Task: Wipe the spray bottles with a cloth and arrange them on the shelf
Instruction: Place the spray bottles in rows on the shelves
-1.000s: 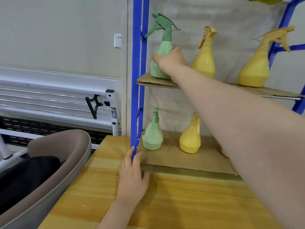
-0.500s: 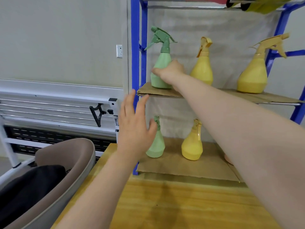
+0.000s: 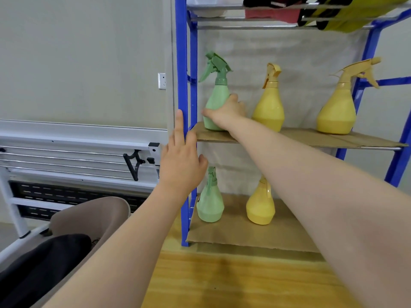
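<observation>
Since a second ago I have lifted my left hand (image 3: 181,165) off the tabletop, and it now stands raised against the blue post (image 3: 182,63) of the shelf (image 3: 311,138), while my right hand (image 3: 226,112) has stayed on the same bottle. Far to the left of my left hand, low down, I see a beige chair (image 3: 89,216) with a black cloth (image 3: 40,263) lying in its seat, and behind it a white metal frame (image 3: 77,152) along the wall. A wall socket (image 3: 162,80) sits up and left of my left fingertips. My left hand is spread flat, fingers (image 3: 179,127) pointing up, holding nothing; its index finger lies along the post. Just right of that hand and below it a green bottle (image 3: 210,205) stands upright on the lower board, with a yellow bottle (image 3: 260,205) beside it, partly hidden by my right forearm. Up on the middle board my right hand is wrapped around the belly of the upper green bottle (image 3: 216,101), which stands upright at the left end, close to the post, with its trigger head toward the post. Just right of my right hand stands a second yellow bottle (image 3: 269,107), almost touching my knuckles, and well apart at the far right a third yellow bottle (image 3: 337,110). Above them the top rack holds a red cloth (image 3: 271,15) and some yellow fabric (image 3: 355,16). The wooden table (image 3: 233,283) lies under both forearms.
</observation>
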{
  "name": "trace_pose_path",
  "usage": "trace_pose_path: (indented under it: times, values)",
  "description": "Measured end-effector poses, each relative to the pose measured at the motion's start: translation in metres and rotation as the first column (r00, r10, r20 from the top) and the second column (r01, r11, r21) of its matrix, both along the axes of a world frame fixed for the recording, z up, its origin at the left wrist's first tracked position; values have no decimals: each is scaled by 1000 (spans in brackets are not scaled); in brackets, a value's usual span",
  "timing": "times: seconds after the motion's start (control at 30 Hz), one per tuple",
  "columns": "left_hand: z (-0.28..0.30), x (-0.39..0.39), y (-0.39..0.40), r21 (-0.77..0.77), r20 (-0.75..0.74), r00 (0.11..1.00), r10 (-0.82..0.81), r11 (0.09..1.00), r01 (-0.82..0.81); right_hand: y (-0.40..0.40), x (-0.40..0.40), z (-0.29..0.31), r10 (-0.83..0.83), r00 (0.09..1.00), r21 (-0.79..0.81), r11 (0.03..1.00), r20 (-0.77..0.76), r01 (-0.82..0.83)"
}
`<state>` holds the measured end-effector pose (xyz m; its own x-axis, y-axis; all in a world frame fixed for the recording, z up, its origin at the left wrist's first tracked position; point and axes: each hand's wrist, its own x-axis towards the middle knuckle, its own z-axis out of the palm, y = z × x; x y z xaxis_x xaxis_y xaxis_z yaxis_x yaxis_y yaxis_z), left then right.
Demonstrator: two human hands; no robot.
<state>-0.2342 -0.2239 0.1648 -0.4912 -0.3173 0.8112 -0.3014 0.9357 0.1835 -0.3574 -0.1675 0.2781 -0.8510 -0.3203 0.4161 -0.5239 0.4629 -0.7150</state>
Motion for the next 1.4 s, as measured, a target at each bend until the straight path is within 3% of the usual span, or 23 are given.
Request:
trace_pose_path:
  times: [0.23,0.7,0.83,0.93,1.13,1.23,1.3,1.4]
  values:
    - [2,1,8,30,-11,1000,26,999,-26,10,-1,0,126,989,-129,985,77,-115]
    - [2,6,9,39,26,999,34,999,-35,23,1,-3,245,962,-118,966,120,-232]
    - [1,8,7,38,48,997,55,998,-57,34,9,-3,216,969,-54,976,121,-211]
    - [1,8,10,60,35,998,53,997,-55,48,16,-2,144,990,5,990,-2,-144]
    - [-1,6,16,101,1,999,48,994,-47,88,-1,-7,-129,935,-251,967,-332,44]
    - [0,7,18,102,-6,999,50,994,-49,103,-19,-8,-313,913,-417,890,-260,186]
    - [-1,6,19,89,-16,998,66,994,-64,107,-29,-7,-348,928,-382,882,-136,275]
    - [-4,3,21,83,-29,995,93,992,-90,101,-42,-4,-252,968,-242,939,0,245]
